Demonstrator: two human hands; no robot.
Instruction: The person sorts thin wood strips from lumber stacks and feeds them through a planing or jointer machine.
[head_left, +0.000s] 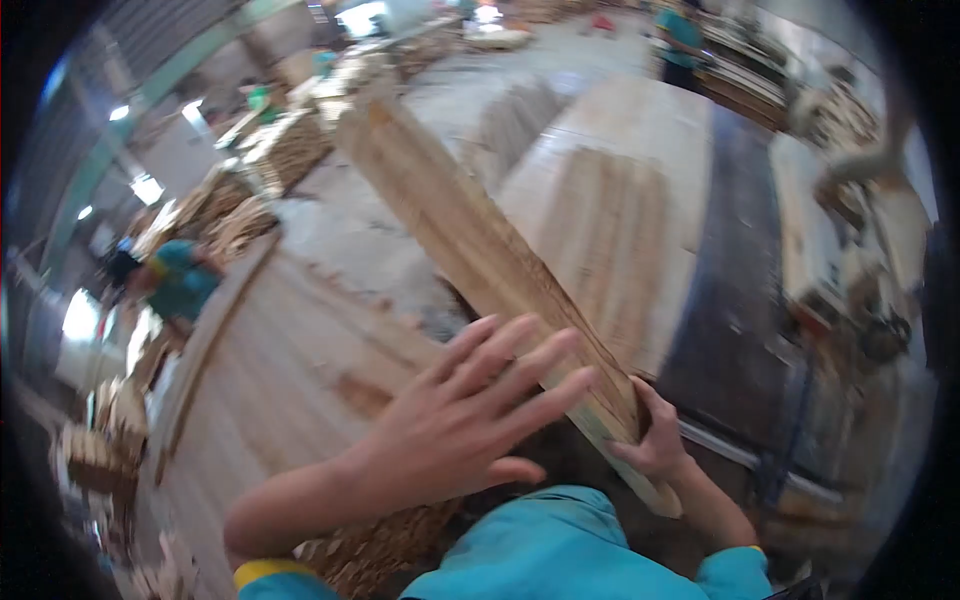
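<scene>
A long wooden plank [465, 225] slants across the middle of the view, its far end up and to the left. My right hand [655, 435] grips it near the lower end, thumb along the edge. With fingers spread, my left hand [480, 405] hovers over the plank's near half, and its fingertips overlap the wood in this view. To the left lie wide boards side by side [290, 350], with a narrow strip [215, 345] along their far left edge.
A pale table [690, 130] carries several planks [600, 225], beside a dark surface [735, 270]. Machinery [870, 270] stands at the right. One person [185, 280] bends at the left; another [682, 45] stands far back. Wood stacks [285, 150] line the left, and small pieces [380, 550] lie below.
</scene>
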